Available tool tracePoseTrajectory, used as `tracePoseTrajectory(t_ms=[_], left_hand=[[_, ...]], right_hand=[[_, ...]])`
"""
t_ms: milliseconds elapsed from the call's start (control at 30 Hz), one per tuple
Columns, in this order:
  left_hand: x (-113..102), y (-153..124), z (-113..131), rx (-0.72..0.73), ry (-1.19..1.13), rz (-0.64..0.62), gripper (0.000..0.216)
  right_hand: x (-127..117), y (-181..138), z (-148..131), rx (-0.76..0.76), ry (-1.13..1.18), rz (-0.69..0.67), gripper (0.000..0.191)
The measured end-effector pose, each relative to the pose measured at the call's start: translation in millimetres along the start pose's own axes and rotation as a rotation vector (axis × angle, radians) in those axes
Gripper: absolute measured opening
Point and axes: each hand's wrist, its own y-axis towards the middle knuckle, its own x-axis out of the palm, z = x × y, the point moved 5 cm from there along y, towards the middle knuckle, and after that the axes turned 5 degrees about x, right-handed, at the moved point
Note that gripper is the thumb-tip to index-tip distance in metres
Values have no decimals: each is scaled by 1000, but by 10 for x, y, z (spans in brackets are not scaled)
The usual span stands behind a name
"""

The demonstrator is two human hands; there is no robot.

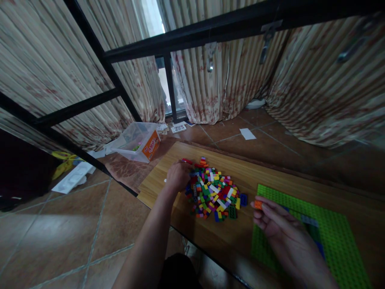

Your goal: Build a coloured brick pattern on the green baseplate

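Observation:
My right hand (281,226) pinches a small orange toy brick (258,204) between thumb and fingertips, above the left edge of a green studded baseplate (339,237). Blue and grey bricks sit on the plate, partly covered by that hand. My left hand (178,176) reaches down at the left side of a pile of many-coloured toy bricks (213,190) on the wooden table. Its fingers point into the bricks and their tips are hidden, so whether they hold one is unclear. A red brick (187,161) lies just beyond it.
The low wooden table (240,245) carries the pile and the plate. On the floor behind its left end stands a clear plastic box (129,150) with an orange label. A black metal frame (192,34) and patterned curtains (201,92) rise behind. White packaging (73,176) lies at left.

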Motion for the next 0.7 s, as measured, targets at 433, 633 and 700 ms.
tracePoseTrajectory(t_ms=[433, 633, 700], left_hand=[[-41, 74, -27, 110, 7, -60, 39], [-103, 142, 9, 146, 66, -121, 28], [-231, 96, 43, 114, 47, -85, 23]], right_hand=[[-23, -3, -15, 0, -1, 29, 39], [-8, -12, -11, 12, 18, 5, 38], [1, -20, -28, 13, 46, -3, 35]])
